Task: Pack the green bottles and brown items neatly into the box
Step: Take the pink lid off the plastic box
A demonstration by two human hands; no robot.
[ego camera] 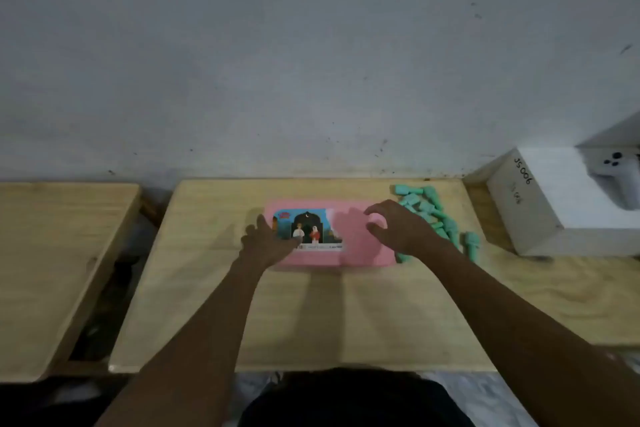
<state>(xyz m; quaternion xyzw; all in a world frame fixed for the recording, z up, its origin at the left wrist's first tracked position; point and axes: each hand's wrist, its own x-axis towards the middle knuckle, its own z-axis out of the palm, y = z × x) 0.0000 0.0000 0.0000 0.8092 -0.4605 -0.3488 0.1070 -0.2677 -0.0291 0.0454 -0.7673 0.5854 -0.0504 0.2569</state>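
A flat pink box with a printed picture on its lid lies closed near the far edge of the wooden table. My left hand rests on the box's left end, fingers spread. Over the box's right half hovers my right hand, its fingers loosely curled and holding nothing. Several small green bottles lie in a loose heap just right of the box, partly hidden behind my right wrist. One green bottle lies apart at the right. I see no brown items.
A white carton marked "JS006" with a white device on top stands at the right end of the table. A second wooden table sits to the left across a dark gap. A grey wall rises behind.
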